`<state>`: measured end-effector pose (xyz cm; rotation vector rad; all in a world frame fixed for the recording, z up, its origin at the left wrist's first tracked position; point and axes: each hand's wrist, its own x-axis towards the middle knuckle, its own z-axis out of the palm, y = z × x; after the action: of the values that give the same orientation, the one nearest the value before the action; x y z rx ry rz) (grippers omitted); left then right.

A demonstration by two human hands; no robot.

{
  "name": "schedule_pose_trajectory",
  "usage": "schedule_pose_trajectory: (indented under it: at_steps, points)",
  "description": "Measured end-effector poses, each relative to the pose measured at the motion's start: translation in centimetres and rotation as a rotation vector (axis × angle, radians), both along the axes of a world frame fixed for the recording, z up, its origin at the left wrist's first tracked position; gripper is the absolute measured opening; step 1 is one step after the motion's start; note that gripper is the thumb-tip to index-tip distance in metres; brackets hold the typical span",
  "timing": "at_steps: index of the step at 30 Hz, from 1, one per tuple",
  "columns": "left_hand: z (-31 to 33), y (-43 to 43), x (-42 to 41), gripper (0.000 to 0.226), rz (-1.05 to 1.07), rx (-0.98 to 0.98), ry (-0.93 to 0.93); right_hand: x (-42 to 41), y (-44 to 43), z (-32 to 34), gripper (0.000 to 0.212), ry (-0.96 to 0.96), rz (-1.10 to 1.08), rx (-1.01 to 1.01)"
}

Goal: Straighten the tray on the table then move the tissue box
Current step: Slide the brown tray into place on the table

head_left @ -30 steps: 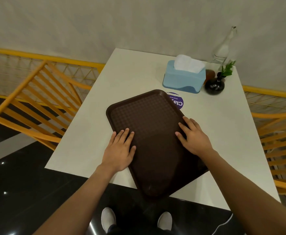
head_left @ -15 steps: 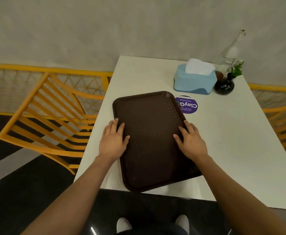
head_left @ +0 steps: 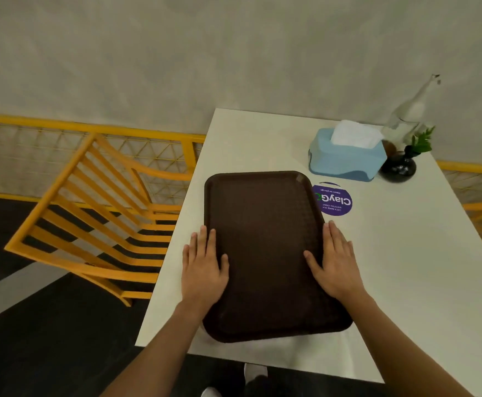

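Observation:
A dark brown tray [head_left: 262, 242] lies flat on the white table [head_left: 405, 267], its long sides nearly parallel to the table's left edge. My left hand [head_left: 204, 270] lies flat on the tray's left rim, thumb on the tray's surface. My right hand [head_left: 334, 262] presses the right rim the same way. A light blue tissue box [head_left: 345, 160] with white tissue sticking out stands beyond the tray's far right corner, apart from both hands.
A purple round sticker [head_left: 333, 200] lies between tray and tissue box. A black vase with a green sprig [head_left: 398, 164] and a clear glass bottle [head_left: 408, 113] stand by the wall. An orange chair [head_left: 91, 219] stands left of the table; another shows at the right edge.
Both hands have turned the tray clockwise from a diagonal position to nearly square with the table. The near corner that hung over the front edge now sits on the table.

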<state>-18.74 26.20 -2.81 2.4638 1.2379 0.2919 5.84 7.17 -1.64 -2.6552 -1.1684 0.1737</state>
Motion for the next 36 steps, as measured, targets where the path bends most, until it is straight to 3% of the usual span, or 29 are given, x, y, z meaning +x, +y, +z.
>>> schedule_pose_trajectory:
  at_steps: [9,16,36]
  points:
    - [0.6,6.3,1.7,0.056,0.043,0.092,0.046,0.1,4.5,-0.2,0.085,0.064,-0.106,0.022]
    - [1.3,10.2,-0.1,0.055,0.027,0.054,0.017,-1.9,5.7,-0.4,0.087,0.071,-0.086,-0.002]
    - [0.7,8.1,-2.8,0.059,-0.091,-0.029,-0.083,-5.2,1.9,0.1,0.09,0.134,-0.128,0.029]
